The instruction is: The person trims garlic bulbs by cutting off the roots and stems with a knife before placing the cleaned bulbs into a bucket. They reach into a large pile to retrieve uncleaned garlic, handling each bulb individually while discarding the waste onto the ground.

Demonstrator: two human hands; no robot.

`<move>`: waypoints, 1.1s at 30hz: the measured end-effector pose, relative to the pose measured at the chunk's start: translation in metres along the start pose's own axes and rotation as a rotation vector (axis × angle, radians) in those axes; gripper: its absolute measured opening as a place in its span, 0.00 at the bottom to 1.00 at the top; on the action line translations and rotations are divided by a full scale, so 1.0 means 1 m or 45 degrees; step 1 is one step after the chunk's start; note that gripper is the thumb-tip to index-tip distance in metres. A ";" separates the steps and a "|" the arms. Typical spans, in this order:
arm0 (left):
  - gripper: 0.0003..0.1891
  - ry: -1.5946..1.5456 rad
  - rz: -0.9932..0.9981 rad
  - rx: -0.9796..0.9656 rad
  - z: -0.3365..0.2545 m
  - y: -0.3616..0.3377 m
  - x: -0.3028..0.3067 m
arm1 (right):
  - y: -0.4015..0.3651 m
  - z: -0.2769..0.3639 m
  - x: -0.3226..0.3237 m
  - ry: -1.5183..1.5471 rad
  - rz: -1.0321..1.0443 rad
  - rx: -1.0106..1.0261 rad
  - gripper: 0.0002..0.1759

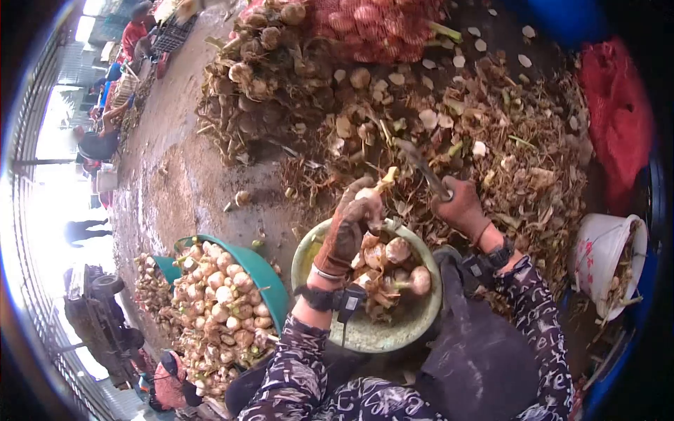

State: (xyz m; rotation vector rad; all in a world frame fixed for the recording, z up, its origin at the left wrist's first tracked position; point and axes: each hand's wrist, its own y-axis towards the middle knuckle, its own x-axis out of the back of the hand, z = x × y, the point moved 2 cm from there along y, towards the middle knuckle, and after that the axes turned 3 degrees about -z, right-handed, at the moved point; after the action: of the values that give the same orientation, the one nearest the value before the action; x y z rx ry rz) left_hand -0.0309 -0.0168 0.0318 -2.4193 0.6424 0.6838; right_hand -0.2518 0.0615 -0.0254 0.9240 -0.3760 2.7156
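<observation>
The small pale round bulb with a dry stalk (370, 198) is up in the air, just over the edge of the bowl. The left hand (349, 235), in a brown glove, is closed around it. The stalk end pokes out toward the other hand, so I think it is held that way to let the blade reach it.

The right hand (460, 208), in a reddish glove, is closed tight on the handle of a dark metal blade (423, 168). The blade points up and away from the body, just beside the bulb. I cannot tell if they touch.

Under both hands sits a round pale green plastic bowl (393, 333) on the person's lap, close so bulbs do not have far to go. More pale bulbs (398, 250) lie in it.

To the left is a big teal plastic basin (275, 288), piled high with bulbs. In front lies a wide brown heap of dry stalks and skins (505, 140). A white plastic bucket (597, 252) lies tipped on the right. Far at the top is a red net sack (372, 24) full of bulbs.
</observation>
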 end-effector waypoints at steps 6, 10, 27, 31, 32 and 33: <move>0.31 0.377 -0.218 -0.047 0.007 0.006 -0.013 | -0.019 0.047 0.010 0.130 0.136 0.234 0.16; 0.24 0.248 -0.103 -0.126 0.004 -0.003 -0.007 | -0.022 0.059 0.022 0.038 0.022 0.158 0.13; 0.12 0.807 -0.384 -0.093 0.029 -0.018 0.009 | 0.000 0.066 -0.018 -0.058 -0.090 0.640 0.17; 0.14 0.782 -0.307 -0.005 0.024 -0.015 0.014 | 0.005 0.061 -0.032 -0.056 -0.145 0.691 0.16; 0.15 0.436 -0.310 -0.047 0.028 -0.018 0.020 | 0.010 0.060 -0.037 -0.060 -0.168 0.733 0.17; 0.16 0.429 -0.338 -0.044 0.025 -0.020 0.018 | 0.012 0.060 -0.040 -0.065 -0.148 0.731 0.16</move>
State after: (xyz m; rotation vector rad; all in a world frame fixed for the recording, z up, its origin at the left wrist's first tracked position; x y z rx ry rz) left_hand -0.0135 0.0081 0.0103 -2.6128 0.4245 0.1811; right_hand -0.1911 0.0246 -0.0065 1.1054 0.4643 2.7317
